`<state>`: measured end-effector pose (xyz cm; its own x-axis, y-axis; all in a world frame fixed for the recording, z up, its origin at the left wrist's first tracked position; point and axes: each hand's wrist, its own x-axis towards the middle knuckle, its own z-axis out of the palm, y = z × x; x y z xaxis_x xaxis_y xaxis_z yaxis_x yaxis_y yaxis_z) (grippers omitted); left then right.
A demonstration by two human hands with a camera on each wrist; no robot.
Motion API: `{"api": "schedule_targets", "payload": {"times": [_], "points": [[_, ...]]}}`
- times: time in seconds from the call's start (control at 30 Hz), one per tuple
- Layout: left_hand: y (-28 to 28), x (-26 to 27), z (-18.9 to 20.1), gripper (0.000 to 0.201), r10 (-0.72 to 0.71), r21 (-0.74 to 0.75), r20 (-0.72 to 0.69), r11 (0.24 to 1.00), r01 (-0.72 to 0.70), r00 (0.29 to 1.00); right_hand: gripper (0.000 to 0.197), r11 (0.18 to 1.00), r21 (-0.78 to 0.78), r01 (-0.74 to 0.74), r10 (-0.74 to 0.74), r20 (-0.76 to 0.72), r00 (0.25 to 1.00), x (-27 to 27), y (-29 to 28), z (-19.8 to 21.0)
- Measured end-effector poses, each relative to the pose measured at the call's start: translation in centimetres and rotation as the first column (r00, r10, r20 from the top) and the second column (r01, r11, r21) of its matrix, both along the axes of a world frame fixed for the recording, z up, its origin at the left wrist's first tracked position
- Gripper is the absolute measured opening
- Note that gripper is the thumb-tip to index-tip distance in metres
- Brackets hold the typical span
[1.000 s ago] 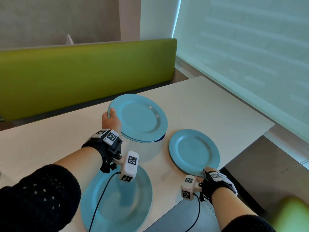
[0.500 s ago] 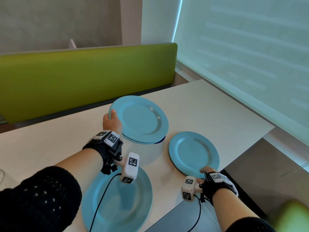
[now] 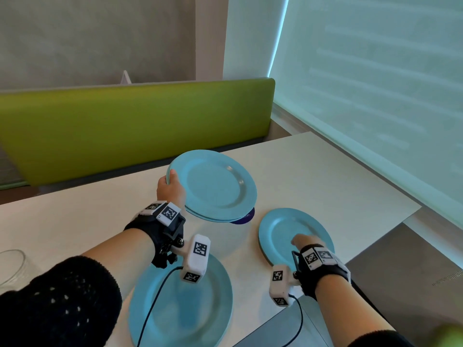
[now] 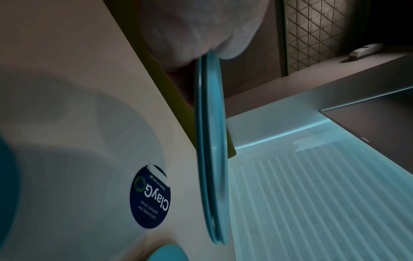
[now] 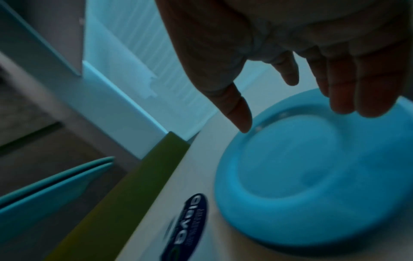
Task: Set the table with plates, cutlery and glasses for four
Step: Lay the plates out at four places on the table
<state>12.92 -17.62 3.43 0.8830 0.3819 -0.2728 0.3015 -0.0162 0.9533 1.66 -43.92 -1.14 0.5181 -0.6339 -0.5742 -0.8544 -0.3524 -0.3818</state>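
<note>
Left grip (image 3: 170, 189) clamps two stacked plates (image 3: 215, 186) mid-frame; right grip (image 3: 304, 242), fingers apart, seemingly hovers over lower-right plate (image 3: 280, 229).

Two stacked plates (image 3: 215, 186) sit mid-frame, held above the table (image 3: 325, 176) by the left hand (image 3: 169, 189) at their left rim, a round sticker (image 3: 244, 217) under their lower right edge. One plate (image 3: 280, 229) lies right of centre on the table, right hand (image 3: 304, 242) over its near rim; another plate (image 3: 200, 309) lies at bottom centre. A glass (image 3: 11, 265) stands at the left edge, a bench back (image 3: 125, 121) behind the table.

Right hand (image 3: 304, 242) now over plate (image 3: 280, 229)
</note>
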Motion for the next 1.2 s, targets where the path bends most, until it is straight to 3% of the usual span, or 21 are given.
{"api": "schedule_targets", "payload": {"times": [0.07, 0.17, 0.3, 0.4, 0.5, 0.6, 0.67, 0.77, 0.93, 1.07, 1.2], "points": [[1.0, 0.0, 0.2, 0.049, -0.012, -0.001, -0.02, 1.0, 0.012, 1.0, 0.029, 0.99, 0.135, 0.025, -0.049, 0.174, 0.984, 1.9, 2.3, 1.2], [3.0, 0.1, 0.2, 0.053, -0.03, 0.005, -0.054, 1.0, 0.031, 0.998, 0.032, 0.902, 0.431, -0.008, -0.165, 0.362, 0.917, 4.7, 6.9, 2.9], [6.6, 0.4, -0.2, 0.061, -0.072, 0.033, -0.126, 0.997, 0.077, 0.989, 0.03, 0.841, 0.525, -0.132, -0.14, 0.447, 0.883, 7.4, 12.4, 3.7], [9.5, 0.8, -0.6, 0.063, -0.013, -0.002, -0.185, 1.0, 0.013, 0.983, 0.013, 0.836, 0.518, -0.183, -0.091, 0.458, 0.884, 8.5, 14.8, 3.2], [11.8, 1.3, -0.7, 0.064, 0.039, -0.043, -0.223, 0.998, -0.049, 0.974, 0.023, 0.843, 0.496, -0.209, -0.051, 0.461, 0.886, 9.2, 17.0, 3.1], [13.6, 2.5, -0.4, 0.061, 0.052, -0.051, -0.223, 0.997, -0.064, 0.973, 0.022, 0.819, 0.539, -0.196, -0.068, 0.431, 0.9, 10.0, 18.7, 3.6], [14.6, 3.4, -0.3, 0.059, 0.069, -0.062, -0.209, 0.995, -0.083, 0.975, 0.009, 0.789, 0.593, -0.162, -0.122, 0.41, 0.904, 10.8, 19.8, 4.0], [16.1, 4.4, -0.4, 0.057, 0.094, -0.09, -0.201, 0.989, -0.114, 0.975, 0.017, 0.749, 0.646, -0.146, -0.176, 0.408, 0.896, 12.1, 21.7, 4.0], [19.2, 5.4, -0.7, 0.053, 0.178, 0.003, -0.194, 0.983, -0.181, 0.965, 0.005, 0.64, 0.764, -0.089, -0.338, 0.384, 0.859, 13.3, 24.0, 3.1], [21.5, 6.1, -1.5, 0.051, 0.301, 0.052, -0.123, 0.953, -0.297, 0.946, 0.025, 0.545, 0.838, 0.024, -0.537, 0.328, 0.777, 13.9, 23.9, 1.1], [23.7, 6.6, -2.0, 0.05, 0.393, 0.086, -0.109, 0.919, -0.385, 0.913, 0.036, 0.521, 0.848, 0.099, -0.615, 0.292, 0.732, 14.7, 23.2, -1.2]]}}
